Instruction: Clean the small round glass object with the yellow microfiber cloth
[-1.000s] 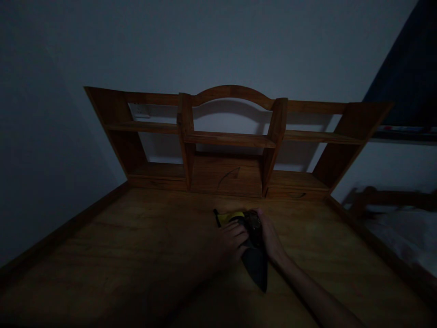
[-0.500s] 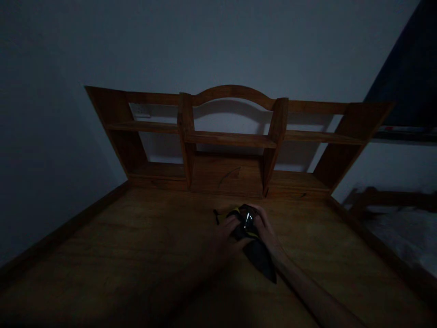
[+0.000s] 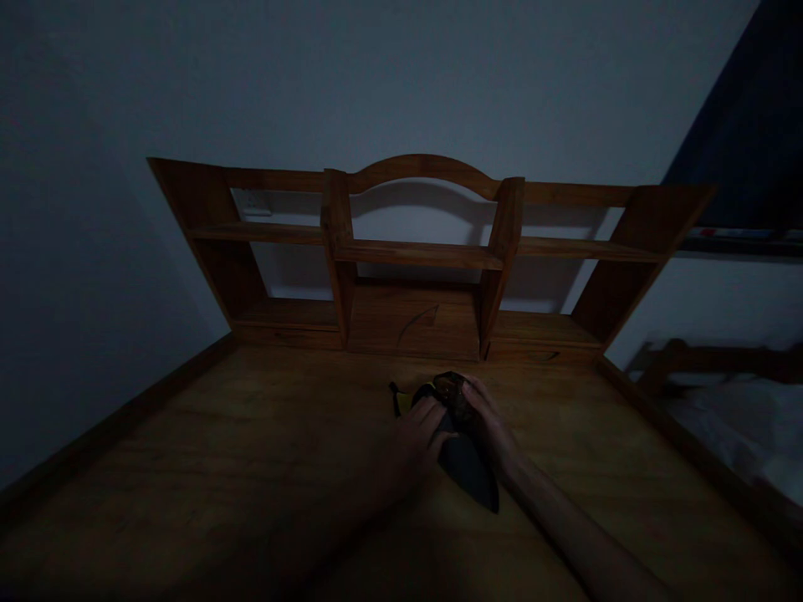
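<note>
Near the desk's back, both of my hands are around a dark grey soft pouch with yellow at its upper left edge and a narrow end that points toward me. My left hand grips the pouch's left side, fingers curled over it. On the other side, my right hand is closed around glossy dark-brown sunglasses, at the pouch's upper end. Poor light hides their exact shape and how far they sit inside the pouch. A small black tip sticks out at the left.
The wooden desk top has raised side edges. At its back stands a wooden shelf unit with several compartments, against a pale wall. A wall socket shows behind it. White bedding lies at the right.
The sunglasses have turned between my hands, and their bright reflection is gone. My left fingers have shifted on the pouch, with more of its yellow edge showing. The view has moved slightly.
</note>
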Demonstrator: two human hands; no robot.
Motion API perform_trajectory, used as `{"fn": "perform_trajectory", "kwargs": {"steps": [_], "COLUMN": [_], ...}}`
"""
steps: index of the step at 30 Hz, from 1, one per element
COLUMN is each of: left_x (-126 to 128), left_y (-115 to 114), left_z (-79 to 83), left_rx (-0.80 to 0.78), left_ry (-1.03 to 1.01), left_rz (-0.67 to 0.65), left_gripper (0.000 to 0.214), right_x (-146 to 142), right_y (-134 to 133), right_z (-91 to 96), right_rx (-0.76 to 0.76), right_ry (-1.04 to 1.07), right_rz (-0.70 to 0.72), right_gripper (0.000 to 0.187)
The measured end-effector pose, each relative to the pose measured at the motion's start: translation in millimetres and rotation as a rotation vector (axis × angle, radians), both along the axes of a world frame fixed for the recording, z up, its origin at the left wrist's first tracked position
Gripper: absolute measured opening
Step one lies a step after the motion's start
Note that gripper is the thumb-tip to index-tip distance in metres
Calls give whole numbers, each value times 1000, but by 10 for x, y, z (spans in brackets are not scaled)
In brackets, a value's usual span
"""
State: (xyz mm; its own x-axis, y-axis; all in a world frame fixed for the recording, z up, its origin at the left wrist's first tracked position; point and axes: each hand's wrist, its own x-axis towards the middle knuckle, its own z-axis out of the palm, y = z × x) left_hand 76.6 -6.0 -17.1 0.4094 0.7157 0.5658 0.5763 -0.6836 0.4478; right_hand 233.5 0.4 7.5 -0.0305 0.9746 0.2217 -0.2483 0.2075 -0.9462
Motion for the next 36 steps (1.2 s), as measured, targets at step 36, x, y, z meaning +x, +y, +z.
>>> {"fn": "perform_trajectory", "kwargs": {"steps": [36], "left_x": [-44], "left_y": [-5], "left_z": [137], "left_rx": [-120], "left_ry": [-99], "left_rz": [-187], "left_gripper": [24], "right_x": [6], "right_y": [-20], "right_z": [-68], "right_rx": [-15], "right_ry": [-31], "right_rz": [-53], "right_gripper": [37]}}
